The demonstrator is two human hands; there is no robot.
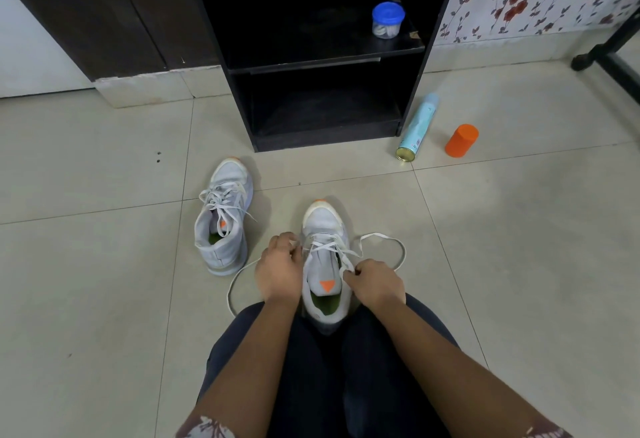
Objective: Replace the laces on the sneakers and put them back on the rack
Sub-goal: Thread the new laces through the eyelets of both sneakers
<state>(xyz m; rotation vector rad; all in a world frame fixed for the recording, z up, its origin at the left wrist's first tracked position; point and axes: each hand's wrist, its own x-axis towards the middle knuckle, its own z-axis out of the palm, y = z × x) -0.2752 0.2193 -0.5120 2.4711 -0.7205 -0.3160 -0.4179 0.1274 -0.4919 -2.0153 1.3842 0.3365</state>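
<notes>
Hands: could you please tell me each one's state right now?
Left hand: pinching the white lace at the sneaker.
Right hand: pinching the lace too.

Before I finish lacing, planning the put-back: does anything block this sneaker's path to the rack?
Nothing visible does: bare floor lies between the sneaker and the rack; the other sneaker and spray can lie aside.

The left forearm (256, 358) comes in from 7 o'clock and the right forearm (450, 358) from 5 o'clock, both bare, closing in toward the middle. The left hand (278, 273) lies back-up, its fingers curled under at its 1 o'clock edge on the lace (323, 247). The right hand (377, 285) is a loose fist, pinching the same lace at its 10 o'clock edge. The hands are near but apart. Patterned sleeves (207, 429) show at 6 o'clock, above dark-trousered legs (311, 375).
</notes>
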